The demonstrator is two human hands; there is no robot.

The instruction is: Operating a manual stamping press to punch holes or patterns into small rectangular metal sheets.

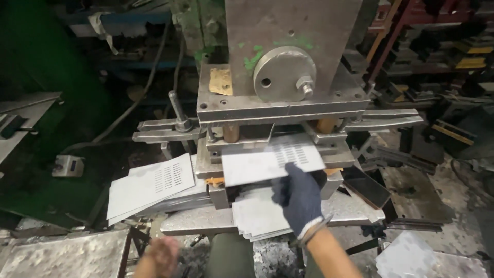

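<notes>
The gloved right hand pinches a slotted metal sheet half inside the press; fingers that close could get crushed. The bare left hand is blurred, grip unclear

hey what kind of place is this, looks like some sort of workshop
Most likely a metal stamping workshop: a heavy steel press, stacks of slotted metal sheets beside it, and a gloved right hand holding a punched sheet at the die.
</notes>
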